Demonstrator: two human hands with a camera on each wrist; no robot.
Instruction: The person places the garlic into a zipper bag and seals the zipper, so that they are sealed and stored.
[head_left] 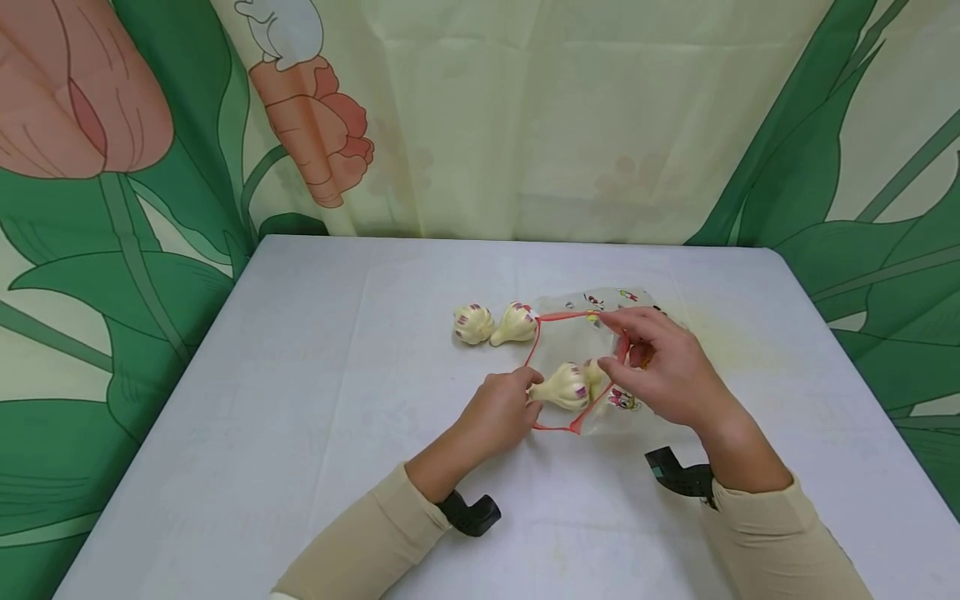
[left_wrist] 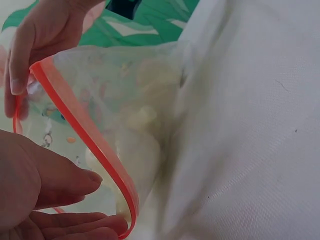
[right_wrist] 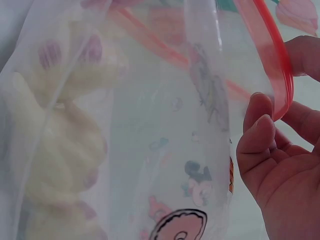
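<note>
Head view: bagging, I judge; left hand spread at the garlic bulb, right hand pinching the bag. Next calls for nudging the bulb deeper.

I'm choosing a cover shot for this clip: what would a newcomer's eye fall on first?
Probably the bright red rim of the clear bag, spread open between the left hand and the right hand. Next come the garlic bulbs: two on the white table at the bag's left, and more inside it. The big pink tulip on the curtain, upper left in the head view, also stands out.
</note>
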